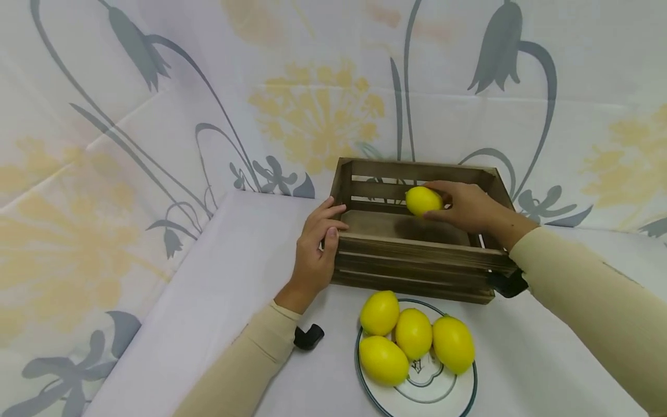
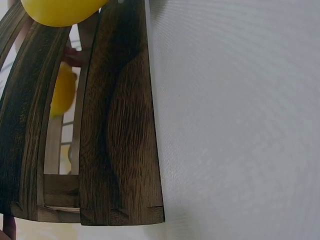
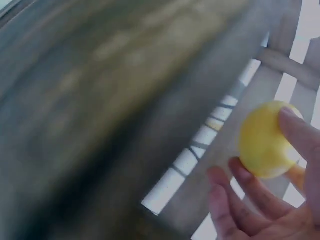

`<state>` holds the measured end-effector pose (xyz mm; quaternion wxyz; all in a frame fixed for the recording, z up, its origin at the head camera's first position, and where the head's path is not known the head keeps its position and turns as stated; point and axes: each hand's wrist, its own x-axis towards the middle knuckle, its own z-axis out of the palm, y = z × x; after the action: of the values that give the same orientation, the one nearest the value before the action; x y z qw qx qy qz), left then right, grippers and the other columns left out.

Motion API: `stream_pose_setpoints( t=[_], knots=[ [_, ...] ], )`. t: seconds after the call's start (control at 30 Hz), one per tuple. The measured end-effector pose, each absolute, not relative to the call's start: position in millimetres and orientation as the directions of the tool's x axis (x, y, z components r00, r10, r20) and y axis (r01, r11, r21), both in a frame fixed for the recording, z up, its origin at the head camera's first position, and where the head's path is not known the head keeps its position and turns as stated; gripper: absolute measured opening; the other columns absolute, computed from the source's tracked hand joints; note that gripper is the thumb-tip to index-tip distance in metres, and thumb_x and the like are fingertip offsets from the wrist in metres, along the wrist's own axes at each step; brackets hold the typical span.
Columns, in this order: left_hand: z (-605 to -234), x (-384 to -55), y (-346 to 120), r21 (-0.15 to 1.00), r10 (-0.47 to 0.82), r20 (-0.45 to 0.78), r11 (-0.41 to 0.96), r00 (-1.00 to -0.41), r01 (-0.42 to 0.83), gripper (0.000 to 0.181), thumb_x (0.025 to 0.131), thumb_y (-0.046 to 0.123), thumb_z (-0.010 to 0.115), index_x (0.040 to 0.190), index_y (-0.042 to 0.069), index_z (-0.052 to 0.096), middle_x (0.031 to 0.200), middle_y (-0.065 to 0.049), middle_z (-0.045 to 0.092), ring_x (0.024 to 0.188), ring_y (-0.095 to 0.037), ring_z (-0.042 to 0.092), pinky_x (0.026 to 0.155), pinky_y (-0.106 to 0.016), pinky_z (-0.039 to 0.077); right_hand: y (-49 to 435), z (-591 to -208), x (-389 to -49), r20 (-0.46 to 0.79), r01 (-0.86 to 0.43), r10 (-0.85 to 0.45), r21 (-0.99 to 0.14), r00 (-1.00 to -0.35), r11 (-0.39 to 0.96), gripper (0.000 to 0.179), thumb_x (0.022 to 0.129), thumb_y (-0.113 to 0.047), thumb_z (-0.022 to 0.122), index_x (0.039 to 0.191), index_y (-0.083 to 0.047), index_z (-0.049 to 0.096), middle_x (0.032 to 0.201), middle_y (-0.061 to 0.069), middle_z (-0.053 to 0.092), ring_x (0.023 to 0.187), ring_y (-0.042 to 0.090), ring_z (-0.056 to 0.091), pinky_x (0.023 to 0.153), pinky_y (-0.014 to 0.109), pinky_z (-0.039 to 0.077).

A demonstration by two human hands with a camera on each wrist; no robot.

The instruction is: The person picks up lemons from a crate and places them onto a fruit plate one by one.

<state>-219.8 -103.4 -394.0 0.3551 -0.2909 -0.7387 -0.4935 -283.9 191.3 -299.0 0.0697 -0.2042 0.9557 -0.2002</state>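
A slatted wooden crate [image 1: 411, 260] of dark brown wood stands on the white surface. My right hand [image 1: 461, 205] reaches inside it and pinches a yellow lemon [image 1: 423, 201] between thumb and fingers, above the crate's floor. The right wrist view shows this lemon [image 3: 267, 140] against the slats, thumb [image 3: 300, 132] on one side. At the crate's left end, my left hand [image 1: 315, 243] grips the rim, fingers over the edge and thumb at the front corner. Through a slat gap in the left wrist view, the held lemon [image 2: 63, 92] appears.
In front of the crate, a white plate [image 1: 432, 394] with a dark rim line bears several lemons [image 1: 414, 334]. A flower-printed cloth [image 1: 323, 35] hangs behind and to the left. Black wrist pieces [image 1: 308, 337] show below the sleeves.
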Motion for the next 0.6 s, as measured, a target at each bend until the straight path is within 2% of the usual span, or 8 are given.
stream_pose_setpoints(
  t=[0.17, 0.43, 0.5, 0.6],
  knots=[
    [-390.0, -219.2, -102.2, 0.517, 0.092, 0.813, 0.338, -0.575, 0.786, 0.037, 0.108, 0.024, 0.037, 0.1, 0.002, 0.065, 0.132, -0.016, 0.063, 0.144, -0.029, 0.042, 0.124, -0.043, 0.029, 192.5, -284.0, -268.0, 0.029, -0.342, -0.366, -0.427, -0.93, 0.837, 0.069, 0.094, -0.035, 0.069, 0.153, -0.014, 0.039, 0.129, 0.027, 0.061, 0.114, 0.041, 0.062, 0.092, 0.057, 0.053],
    [-393.1, -218.2, -104.7, 0.526, 0.077, 0.811, 0.338, -0.58, 0.78, 0.026, 0.102, 0.011, 0.042, 0.099, 0.002, 0.066, 0.132, -0.016, 0.064, 0.144, -0.03, 0.043, 0.124, -0.042, 0.029, 187.4, -283.9, -235.5, 0.17, -0.436, -0.403, -0.436, -0.899, 0.787, 0.068, 0.093, -0.033, 0.072, 0.152, -0.017, 0.042, 0.118, 0.022, 0.069, 0.099, 0.034, 0.068, 0.085, 0.052, 0.056],
    [-393.5, -218.0, -104.9, 0.53, 0.077, 0.807, 0.341, -0.585, 0.776, 0.026, 0.102, 0.01, 0.042, 0.1, 0.002, 0.066, 0.133, -0.016, 0.063, 0.144, -0.029, 0.042, 0.124, -0.042, 0.029, 186.9, -284.8, -225.9, 0.227, -0.463, -0.404, -0.412, -0.886, 0.785, 0.068, 0.091, -0.03, 0.074, 0.151, -0.019, 0.043, 0.114, 0.018, 0.07, 0.093, 0.029, 0.067, 0.081, 0.045, 0.057],
    [-394.3, -217.0, -104.8, 0.536, 0.08, 0.801, 0.347, -0.594, 0.77, 0.025, 0.102, 0.01, 0.042, 0.1, 0.003, 0.066, 0.134, -0.015, 0.063, 0.144, -0.028, 0.042, 0.124, -0.041, 0.029, 187.2, -285.4, -211.0, 0.324, -0.52, -0.418, -0.367, -0.849, 0.771, 0.071, 0.087, -0.023, 0.078, 0.15, -0.018, 0.046, 0.109, 0.013, 0.07, 0.086, 0.021, 0.062, 0.075, 0.028, 0.055]
  ],
)
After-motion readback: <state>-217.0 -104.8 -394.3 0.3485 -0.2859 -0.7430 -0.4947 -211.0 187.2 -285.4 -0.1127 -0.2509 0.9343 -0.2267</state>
